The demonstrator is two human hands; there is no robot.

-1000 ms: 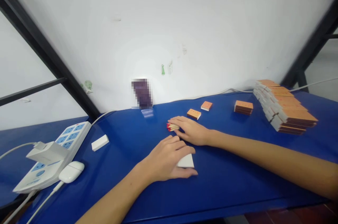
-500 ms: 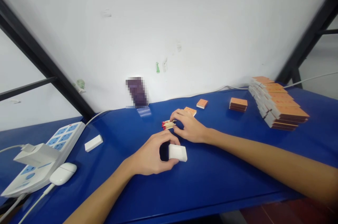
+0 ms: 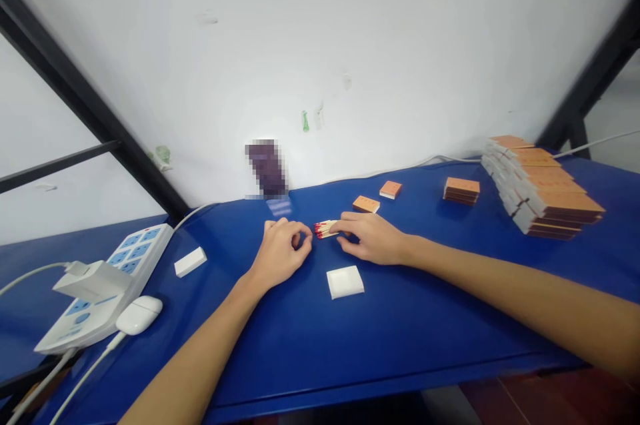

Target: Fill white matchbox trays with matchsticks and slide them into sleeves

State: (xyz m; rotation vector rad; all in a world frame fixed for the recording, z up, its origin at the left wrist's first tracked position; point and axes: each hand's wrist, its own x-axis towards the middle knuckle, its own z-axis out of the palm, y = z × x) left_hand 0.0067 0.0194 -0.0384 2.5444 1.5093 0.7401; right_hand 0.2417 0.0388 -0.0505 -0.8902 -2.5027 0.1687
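Observation:
A small bundle of matches (image 3: 326, 229) lies on the blue table, red heads to the left and pale sticks to the right. My right hand (image 3: 373, 238) rests over the stick ends, index finger against them, thumb spread away below. Just left of the match heads is my left hand (image 3: 281, 250), loosely curled, with a small gap between thumb and index finger and nothing visible in it. In front of both hands, a white matchbox tray (image 3: 345, 282) lies flat, untouched. Behind my right hand lie an orange matchbox (image 3: 367, 204) and another orange matchbox (image 3: 391, 189).
A tall stack of orange matchboxes (image 3: 560, 195) stands at the right, beside a smaller stack (image 3: 461, 190). On the left are a white box (image 3: 191, 262), a power strip (image 3: 145, 253) with a plugged-in charger, and a white earbud case (image 3: 139, 315) on a cable. A white wall (image 3: 400, 45) rises behind.
My left hand has let go of the white tray and moved up and left, beside the match heads. The tray now lies on the table. My right hand stays at the matches.

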